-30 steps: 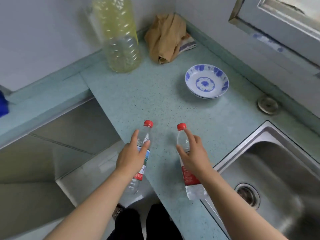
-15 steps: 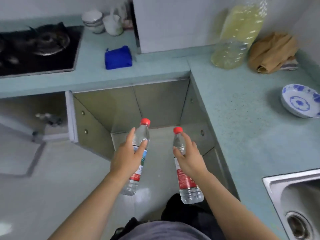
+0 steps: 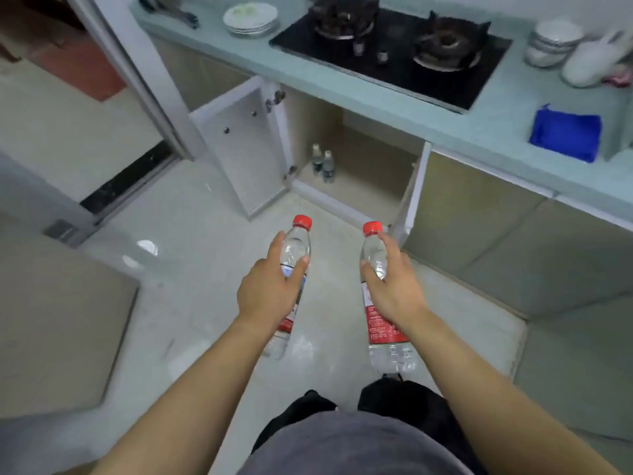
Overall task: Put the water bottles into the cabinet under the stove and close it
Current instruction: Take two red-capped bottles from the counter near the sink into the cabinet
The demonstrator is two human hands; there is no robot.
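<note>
My left hand grips a clear water bottle with a red cap and red label, held upright over the floor. My right hand grips a second such bottle. Both bottles hang in front of the cabinet under the black gas stove. The cabinet stands open, its left door swung wide and its right door seen edge-on. Two small bottles stand inside at the cabinet's left.
The pale green countertop carries stacked plates, bowls and a blue cloth. Closed cabinet fronts run along the right. A door frame and dark threshold lie at the left. Glossy floor tiles spread below.
The view has swung left from the counter corner to face the stove and its open cabinet. Both hands keep hold of their bottles, which stay upright in front of me.
</note>
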